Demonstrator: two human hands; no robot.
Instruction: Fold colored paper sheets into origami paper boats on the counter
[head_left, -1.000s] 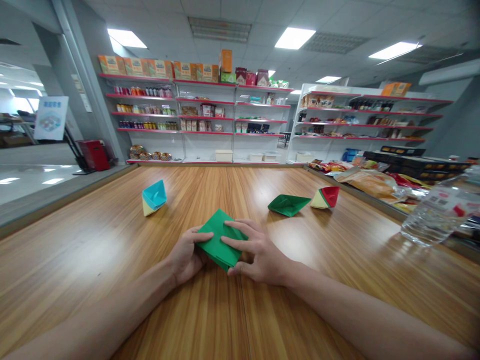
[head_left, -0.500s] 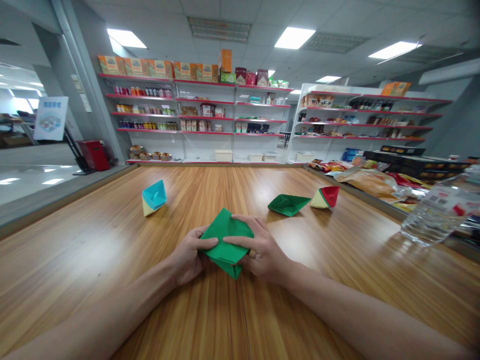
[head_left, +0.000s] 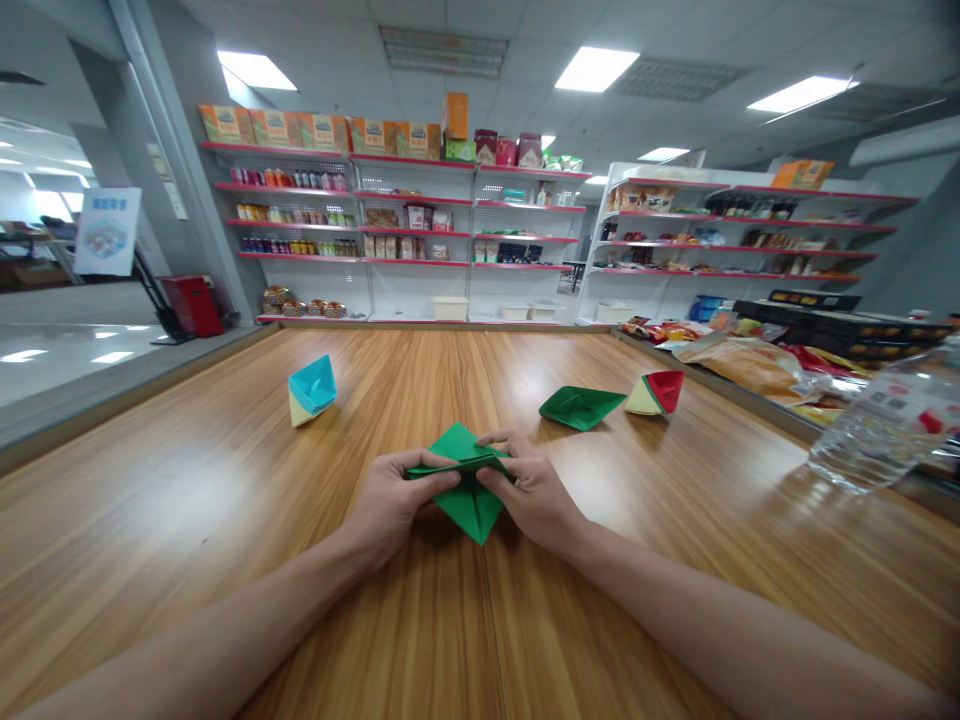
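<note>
The wooden table [head_left: 225, 480] carries everything. On it beyond the hands lie a finished green paper boat [head_left: 580, 406], a red-and-cream one [head_left: 656, 393] and a blue-and-cream one [head_left: 310, 389]. Just above the table, left hand [head_left: 394, 503] and right hand [head_left: 529, 492] pinch the green folded paper [head_left: 465, 480] from both sides, apparently pulling it open; its long axis runs hand to hand, lower point toward the person.

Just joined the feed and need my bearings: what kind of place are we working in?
Most likely a small shop or a mock retail room. White shelving with red edges along the far wall carries boxed and bottled goods, snack packets lie along the right edge, and both hands fold green paper at a long wooden table.
</note>
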